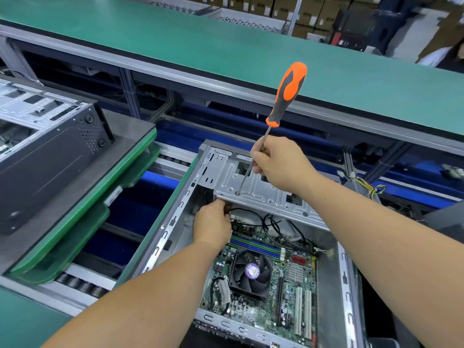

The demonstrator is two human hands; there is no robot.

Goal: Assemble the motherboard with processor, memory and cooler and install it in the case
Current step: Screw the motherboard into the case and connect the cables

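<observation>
Head view, looking down into an open grey computer case lying on its side on a roller conveyor beside a green table. The motherboard already sits flat inside the case, with the black cooler and its purple-hubbed fan mounted over the processor, which is hidden beneath it. The blue and green memory slots lie just above the fan; whether sticks are seated in them is too small to tell. The right hand pinches the thin metal shaft of an orange-and-grey screwdriver, whose tip rests in a hole of the silver drive cage spanning the case's upper end. The left hand reaches under the cage's edge, fingers curled around something small and dark, possibly a cable end; I cannot tell what. Loose black cables trail across the board. Judging by this, the board assembly looks finished and placed, with fastening and cabling probably still to do.
</observation>
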